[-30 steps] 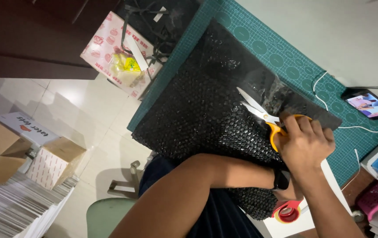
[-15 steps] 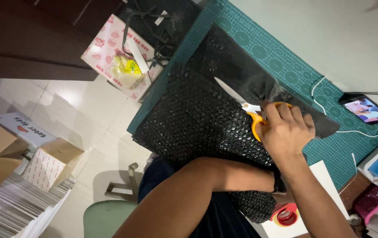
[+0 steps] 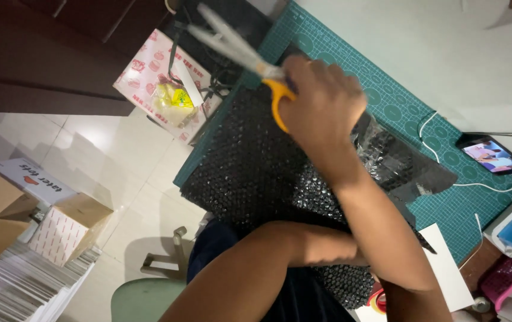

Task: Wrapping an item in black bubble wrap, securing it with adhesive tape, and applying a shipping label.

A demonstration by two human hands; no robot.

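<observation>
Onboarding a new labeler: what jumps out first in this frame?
The hand at top centre, fingers shut around the orange handles of scissors whose blurred blades point up-left. Under it, a big sheet of black bubble wrap covers the near end of the green cutting mat. At the right edge, a phone with a lit screen lies beside the mat.

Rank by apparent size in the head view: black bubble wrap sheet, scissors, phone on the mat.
1. black bubble wrap sheet, largest by far.
2. scissors, though raised nearer the camera, so inflated.
3. phone, smallest.
</observation>
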